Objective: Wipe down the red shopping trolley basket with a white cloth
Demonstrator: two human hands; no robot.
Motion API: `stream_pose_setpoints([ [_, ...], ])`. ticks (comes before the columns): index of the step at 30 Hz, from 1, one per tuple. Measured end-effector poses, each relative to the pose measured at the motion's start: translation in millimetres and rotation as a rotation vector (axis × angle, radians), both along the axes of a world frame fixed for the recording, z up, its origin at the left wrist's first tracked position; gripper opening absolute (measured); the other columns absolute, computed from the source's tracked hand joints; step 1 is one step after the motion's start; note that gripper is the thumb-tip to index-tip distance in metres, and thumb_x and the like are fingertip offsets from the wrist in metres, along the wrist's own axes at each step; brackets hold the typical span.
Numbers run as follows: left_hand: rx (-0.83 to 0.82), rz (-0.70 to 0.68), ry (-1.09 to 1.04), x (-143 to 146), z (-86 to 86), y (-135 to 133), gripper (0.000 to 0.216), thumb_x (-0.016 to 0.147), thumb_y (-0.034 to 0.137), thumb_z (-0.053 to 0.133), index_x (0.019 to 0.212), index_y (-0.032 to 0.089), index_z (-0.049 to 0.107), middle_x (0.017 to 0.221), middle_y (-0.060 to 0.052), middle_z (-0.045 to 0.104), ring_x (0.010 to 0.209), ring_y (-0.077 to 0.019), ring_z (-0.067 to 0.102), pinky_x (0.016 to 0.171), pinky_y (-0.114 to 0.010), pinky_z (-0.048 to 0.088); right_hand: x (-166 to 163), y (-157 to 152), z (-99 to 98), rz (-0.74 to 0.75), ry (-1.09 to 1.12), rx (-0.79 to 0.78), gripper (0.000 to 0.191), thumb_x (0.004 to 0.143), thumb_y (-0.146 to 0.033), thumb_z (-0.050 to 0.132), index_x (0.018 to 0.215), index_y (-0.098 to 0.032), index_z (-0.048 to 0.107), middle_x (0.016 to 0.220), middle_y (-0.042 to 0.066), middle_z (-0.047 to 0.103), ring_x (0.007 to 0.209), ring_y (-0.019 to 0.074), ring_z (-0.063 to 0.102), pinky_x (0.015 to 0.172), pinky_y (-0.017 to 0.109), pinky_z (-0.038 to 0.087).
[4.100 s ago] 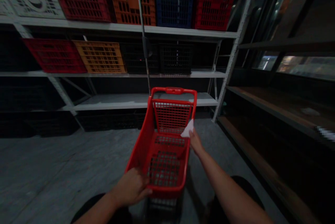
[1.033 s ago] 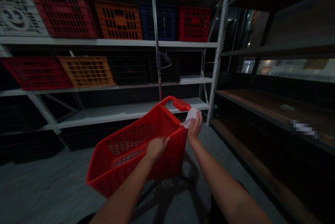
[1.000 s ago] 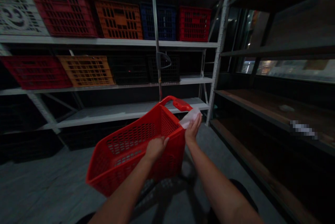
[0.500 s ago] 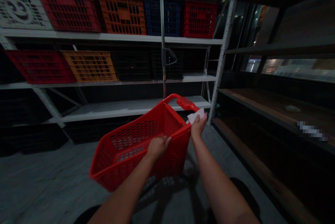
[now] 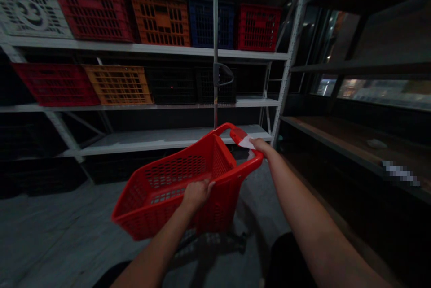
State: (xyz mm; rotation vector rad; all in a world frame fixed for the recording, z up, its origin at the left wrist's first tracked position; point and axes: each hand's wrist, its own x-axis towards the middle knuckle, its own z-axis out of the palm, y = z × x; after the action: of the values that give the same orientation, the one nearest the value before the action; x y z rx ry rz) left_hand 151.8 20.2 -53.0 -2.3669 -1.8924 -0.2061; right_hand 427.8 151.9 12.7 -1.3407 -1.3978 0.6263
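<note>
A red plastic shopping cart (image 5: 218, 202) stands in front of me, its basket pointing left and its handle toward the back right. My left hand (image 5: 197, 194) is closed over the near rim of the basket, thumb along the edge. With my right hand (image 5: 261, 145) I press a white cloth (image 5: 247, 142) around the handle bar, near its right-hand bend. Part of the cloth hangs below the bar. The inside of the basket shows only its perforated walls and floor.
Behind the cart, a white metal rack (image 5: 168, 137) carries crates, among them an orange crate (image 5: 161, 19), a blue crate (image 5: 211, 23) and a yellow crate (image 5: 117, 85). A metal pole (image 5: 216, 19) rises behind the handle. Brown shelves (image 5: 336, 133) line the right side.
My right hand has moved with the cloth from the cart's near right corner up onto the handle bar. My left hand has slid slightly left and down along the rim.
</note>
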Motion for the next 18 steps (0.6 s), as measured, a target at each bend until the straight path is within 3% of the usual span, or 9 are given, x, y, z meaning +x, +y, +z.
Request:
stream_pose_setpoints([
  [3,0.001,0.004,0.009,-1.0,-1.0,-1.3,0.059,0.088,0.049,0.008,0.098,0.019,0.057,0.086,-0.011,0.068,0.079,-0.021,0.064,0.067,-0.03,0.044,0.8,-17.3,-7.4,-0.024,-0.012,-0.021,0.017,0.071,-0.019,0.05,0.062,-0.012,0.063,0.048,0.002,0.058,0.046,0.014,0.053,0.05,0.023,0.044],
  [5,0.007,0.001,0.014,-2.0,-1.8,-2.5,0.059,0.088,0.049,0.008,0.097,0.019,0.057,0.085,-0.011,0.068,0.079,-0.0216,0.064,0.067,-0.031,0.044,-0.9,-32.8,-13.8,-0.073,-0.003,0.019,0.023,0.071,-0.017,0.043,0.075,-0.012,0.066,0.057,0.004,0.062,0.053,0.0158,0.057,0.053,0.024,0.046],
  [8,0.013,-0.011,0.023,-3.7,-3.0,-5.0,0.057,0.088,0.049,0.009,0.098,0.018,0.057,0.085,-0.012,0.068,0.078,-0.0216,0.064,0.067,-0.031,0.043,-11.2,-58.9,-23.8,-0.164,0.019,0.11,0.039,0.072,-0.015,0.035,0.1,-0.012,0.063,0.092,0.01,0.066,0.083,0.0207,0.061,0.074,0.03,0.048],
  [11,0.013,-0.029,0.026,-5.4,-2.6,-7.6,0.056,0.089,0.048,0.01,0.099,0.019,0.057,0.084,-0.011,0.068,0.078,-0.0206,0.063,0.068,-0.03,0.043,-30.5,-87.7,-35.4,-0.31,0.021,0.302,0.043,0.075,-0.017,0.033,0.109,-0.01,0.059,0.125,0.016,0.048,0.112,0.0241,0.048,0.094,0.037,0.039],
  [14,0.007,-0.066,0.018,-10.5,-0.9,-9.8,0.056,0.089,0.049,0.011,0.097,0.02,0.058,0.085,-0.009,0.068,0.08,-0.019,0.063,0.069,-0.028,0.042,-49.4,-118.7,-48.9,-0.381,-0.059,0.543,0.04,0.082,-0.021,0.033,0.109,-0.011,0.06,0.129,0.016,0.042,0.122,0.0244,0.038,0.101,0.041,0.032],
  [18,0.034,-0.135,-0.003,-29.0,-1.7,-8.7,0.058,0.088,0.05,0.011,0.087,0.019,0.06,0.081,-0.008,0.067,0.077,-0.0186,0.061,0.068,-0.026,0.04,-50.2,-154.6,-62.5,-0.257,-0.246,0.673,0.034,0.087,-0.023,0.034,0.11,-0.019,0.06,0.123,0.01,0.049,0.126,0.023,0.033,0.104,0.045,0.027],
])
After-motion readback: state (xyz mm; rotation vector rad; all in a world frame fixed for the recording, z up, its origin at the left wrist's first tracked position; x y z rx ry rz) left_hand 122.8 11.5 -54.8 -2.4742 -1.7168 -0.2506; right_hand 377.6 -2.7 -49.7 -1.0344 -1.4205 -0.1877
